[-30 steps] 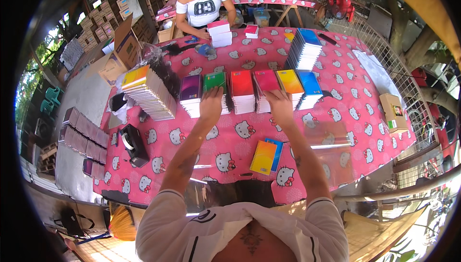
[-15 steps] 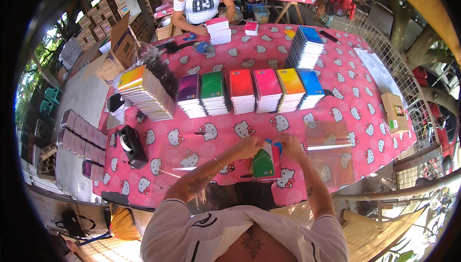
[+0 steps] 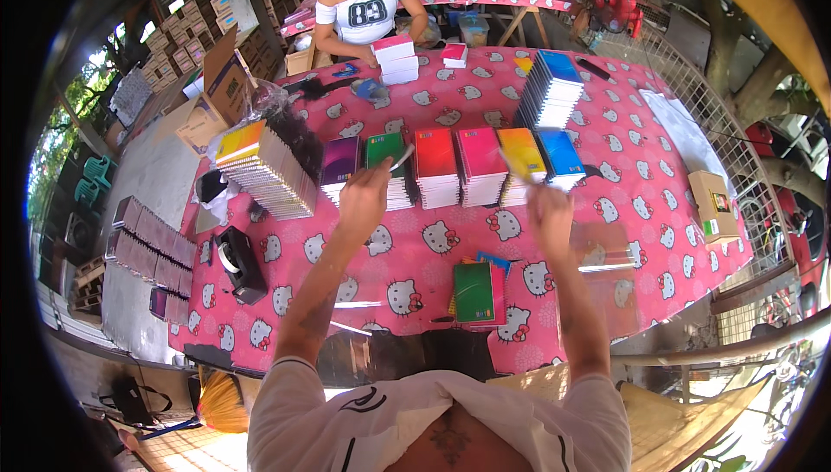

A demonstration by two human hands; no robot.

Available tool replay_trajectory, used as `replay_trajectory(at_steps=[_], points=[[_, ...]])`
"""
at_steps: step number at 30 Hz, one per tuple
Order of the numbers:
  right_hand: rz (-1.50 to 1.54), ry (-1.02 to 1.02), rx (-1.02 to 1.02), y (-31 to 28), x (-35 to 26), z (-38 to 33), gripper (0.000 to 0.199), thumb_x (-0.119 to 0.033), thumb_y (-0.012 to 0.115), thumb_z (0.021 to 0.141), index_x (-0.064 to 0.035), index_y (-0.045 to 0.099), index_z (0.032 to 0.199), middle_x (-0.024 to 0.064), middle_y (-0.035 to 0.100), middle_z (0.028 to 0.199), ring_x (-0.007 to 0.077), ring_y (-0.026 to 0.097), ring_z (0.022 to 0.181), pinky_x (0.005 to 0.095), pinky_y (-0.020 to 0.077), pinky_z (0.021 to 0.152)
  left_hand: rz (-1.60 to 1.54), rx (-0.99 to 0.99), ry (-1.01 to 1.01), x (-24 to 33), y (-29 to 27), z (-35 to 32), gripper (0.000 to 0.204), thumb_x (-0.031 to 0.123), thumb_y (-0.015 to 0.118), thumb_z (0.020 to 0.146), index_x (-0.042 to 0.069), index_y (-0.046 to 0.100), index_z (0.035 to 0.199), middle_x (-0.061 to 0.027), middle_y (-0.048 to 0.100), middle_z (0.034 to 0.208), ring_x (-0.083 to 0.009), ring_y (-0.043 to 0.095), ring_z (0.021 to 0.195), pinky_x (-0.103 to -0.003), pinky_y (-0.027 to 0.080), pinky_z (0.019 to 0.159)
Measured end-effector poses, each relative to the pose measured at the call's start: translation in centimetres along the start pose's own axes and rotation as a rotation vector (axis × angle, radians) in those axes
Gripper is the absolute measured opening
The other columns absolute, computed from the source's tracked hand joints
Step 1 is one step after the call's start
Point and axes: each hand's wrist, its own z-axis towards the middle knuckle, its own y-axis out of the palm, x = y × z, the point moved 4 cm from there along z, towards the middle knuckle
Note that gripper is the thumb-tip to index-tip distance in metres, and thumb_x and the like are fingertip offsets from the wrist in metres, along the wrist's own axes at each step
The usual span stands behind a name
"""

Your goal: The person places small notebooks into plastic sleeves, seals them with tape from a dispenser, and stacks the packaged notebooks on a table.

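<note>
My left hand (image 3: 365,199) reaches over the front of the green notebook stack (image 3: 383,149). Its fingers are pinched together, with a narrow pale strip (image 3: 402,158) sticking out beyond them; what this is I cannot make out. At the yellow stack, my right hand (image 3: 551,212) is smeared by motion and appears to grip the top yellow notebook (image 3: 522,163), which looks blurred and tilted. Between my forearms, close to me, lies a small fanned pile with a green notebook (image 3: 473,292) on top. Blue, yellow and pink edges show under it.
Purple (image 3: 340,159), red (image 3: 435,154), pink (image 3: 481,152) and blue (image 3: 561,154) stacks complete the row. A tall spiral-bound stack (image 3: 264,169) stands left, near a tape dispenser (image 3: 240,264). Clear plastic (image 3: 597,277) lies right. Across the table a person (image 3: 368,13) handles white pads.
Both hands have left the small pile near me and moved forward and apart, left to the green stack, right to the yellow one. The pile stays on the table.
</note>
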Motion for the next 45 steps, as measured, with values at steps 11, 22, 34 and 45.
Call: replay_trajectory(at_steps=[11, 22, 34, 45], points=[[0.561, 0.448, 0.068, 0.2, -3.1, -5.8, 0.030, -0.005, 0.064, 0.089, -0.0021, 0.066, 0.118, 0.0180, 0.067, 0.119, 0.0365, 0.065, 0.106, 0.0433, 0.0519, 0.089, -0.313, -0.514, 0.362, 18.8, 6.8, -18.5, 0.037, 0.016, 0.058, 0.097, 0.000, 0.053, 0.130, -0.0208, 0.058, 0.130, -0.0354, 0.066, 0.105, -0.046, 0.055, 0.087], [-0.003, -0.169, -0.218, 6.2, -2.9, 3.4, 0.040, -0.007, 0.061, 0.086, -0.0119, 0.063, 0.126, 0.0053, 0.065, 0.124, 0.0257, 0.062, 0.112, 0.0486, 0.0428, 0.102, -0.027, -0.008, 0.180, 4.1, 8.0, 1.6, 0.048, 0.010, 0.066, 0.084, 0.003, 0.061, 0.131, -0.0151, 0.071, 0.103, -0.0339, 0.068, 0.084, -0.045, 0.056, 0.078], [0.803, 0.747, -0.070, 2.3, -4.9, -18.2, 0.063, -0.030, 0.067, 0.097, -0.0044, 0.041, 0.148, 0.0193, 0.044, 0.143, 0.0240, 0.048, 0.130, 0.0364, 0.0458, 0.101, -0.534, -0.628, -0.254, 14.8, 10.3, -6.5, 0.042, 0.041, 0.056, 0.099, 0.000, 0.067, 0.104, -0.0210, 0.070, 0.083, -0.0429, 0.068, 0.080, -0.053, 0.054, 0.072], [0.623, 0.808, -0.183, 10.1, -2.2, -20.7, 0.091, -0.050, 0.078, 0.082, 0.0043, 0.040, 0.145, 0.0262, 0.053, 0.136, 0.0335, 0.051, 0.129, 0.0436, 0.0427, 0.106, 0.062, -0.231, -0.025, -9.5, -0.8, -1.8, 0.032, 0.007, 0.063, 0.086, 0.008, 0.066, 0.118, -0.0183, 0.070, 0.104, -0.0308, 0.073, 0.086, -0.043, 0.059, 0.069]])
